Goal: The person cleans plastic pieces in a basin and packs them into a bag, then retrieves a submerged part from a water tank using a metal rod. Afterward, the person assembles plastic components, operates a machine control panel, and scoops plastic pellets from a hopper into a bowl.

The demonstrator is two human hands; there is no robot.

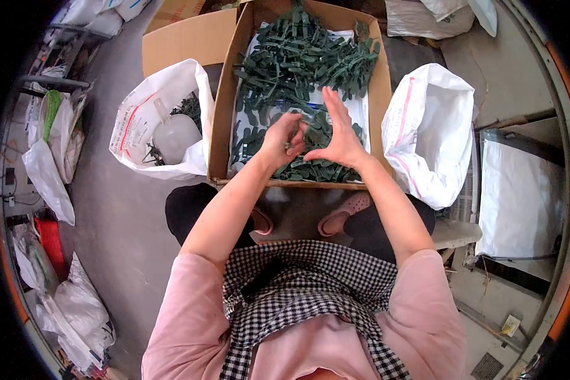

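Many dark green moulded plastic pieces [301,54] are heaped in an open cardboard box [380,101] in front of me; some look joined to thin strips. Over the near half of the box, my left hand [284,140] has its fingers curled inward. Something small may be between them, but I cannot make it out. My right hand [343,140] is beside it, palm turned toward the left hand, with the thumb and fingers spread apart and nothing visible in its grasp. More green pieces lie beneath both hands.
Left of the box stands a white woven sack [130,136] containing a whitish rounded container [176,139] and dark pieces. Another open white sack [418,136] is at the right. A cardboard flap [187,41] sticks out at upper left. My knees flank the box's near edge.
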